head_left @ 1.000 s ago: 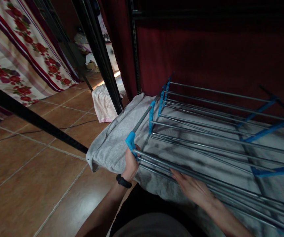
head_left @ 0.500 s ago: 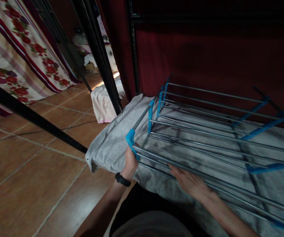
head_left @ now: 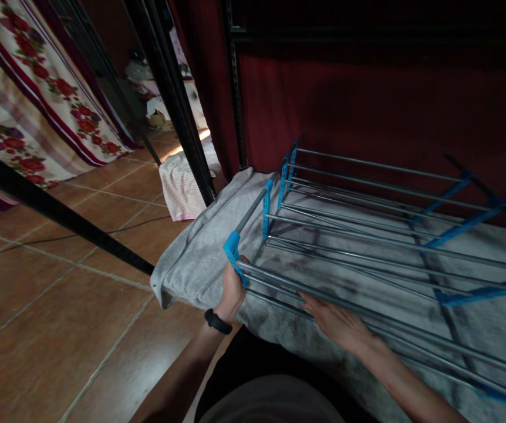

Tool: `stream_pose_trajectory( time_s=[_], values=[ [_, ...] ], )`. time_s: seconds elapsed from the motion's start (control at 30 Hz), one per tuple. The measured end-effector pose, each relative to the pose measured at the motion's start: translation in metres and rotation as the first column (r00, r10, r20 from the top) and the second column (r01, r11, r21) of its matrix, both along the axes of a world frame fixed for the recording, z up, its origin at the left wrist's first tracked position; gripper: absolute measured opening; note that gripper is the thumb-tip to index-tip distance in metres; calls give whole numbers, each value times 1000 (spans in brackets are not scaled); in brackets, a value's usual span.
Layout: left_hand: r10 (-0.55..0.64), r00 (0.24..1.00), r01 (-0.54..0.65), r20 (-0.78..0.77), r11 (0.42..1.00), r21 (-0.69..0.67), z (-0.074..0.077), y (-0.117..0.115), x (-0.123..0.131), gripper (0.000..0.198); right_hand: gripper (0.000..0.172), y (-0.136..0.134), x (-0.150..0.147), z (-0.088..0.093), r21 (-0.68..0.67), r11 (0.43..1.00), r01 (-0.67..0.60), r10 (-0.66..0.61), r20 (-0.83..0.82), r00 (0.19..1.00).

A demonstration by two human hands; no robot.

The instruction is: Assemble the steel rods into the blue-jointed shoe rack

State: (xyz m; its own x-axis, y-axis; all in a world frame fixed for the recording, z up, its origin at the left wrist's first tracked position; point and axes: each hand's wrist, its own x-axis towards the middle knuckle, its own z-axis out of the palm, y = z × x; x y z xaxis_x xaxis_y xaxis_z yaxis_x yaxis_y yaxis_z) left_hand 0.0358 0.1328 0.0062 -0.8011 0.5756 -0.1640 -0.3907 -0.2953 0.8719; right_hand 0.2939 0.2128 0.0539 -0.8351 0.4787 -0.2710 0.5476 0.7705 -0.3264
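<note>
A shoe rack of grey metal tubes and blue plastic connectors lies across a grey, towel-like cover. My left hand is closed around the blue corner connector at its near left end, and a dark band circles that wrist. Farther right along the front, my right hand rests on the near tubes, its fingers close together and partly hidden among them. At the far right, blue side pieces slant between the tubes.
The grey cover drapes over a raised surface. Dark metal posts and a slanting bar stand at the left. A dark red curtain hangs behind. A cable crosses the tiled floor, near a striped cloth and floral curtain.
The view has shifted very slightly. Both hands keep the same places on the rack, and the rack shows no clear movement.
</note>
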Motion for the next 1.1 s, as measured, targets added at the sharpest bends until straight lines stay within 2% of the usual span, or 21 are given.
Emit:
stream_pose_trajectory(
  time_s=[0.1, 0.37, 0.7, 1.1],
  values=[
    [-5, 1000, 4, -22, 1000, -30, 3, 0, 2, 44, 53, 0, 1, -1, -26, 1000, 3, -3, 12, 1000],
    [21, 999, -23, -37, 998, -60, 6, 0, 3, 46, 51, 1, -4, 13, -85, 996, 3, 4, 85, 996],
    [-7, 997, 4, -77, 999, -41, 4, 2, 2, 54, 53, -1, 2, -7, 1, 1000, -21, 21, 21, 1000],
    [39, 999, -40, -15, 998, -47, 6, 3, 4, 49, 48, 1, -2, 4, -42, 999, 6, -5, 22, 1000]
  ],
)
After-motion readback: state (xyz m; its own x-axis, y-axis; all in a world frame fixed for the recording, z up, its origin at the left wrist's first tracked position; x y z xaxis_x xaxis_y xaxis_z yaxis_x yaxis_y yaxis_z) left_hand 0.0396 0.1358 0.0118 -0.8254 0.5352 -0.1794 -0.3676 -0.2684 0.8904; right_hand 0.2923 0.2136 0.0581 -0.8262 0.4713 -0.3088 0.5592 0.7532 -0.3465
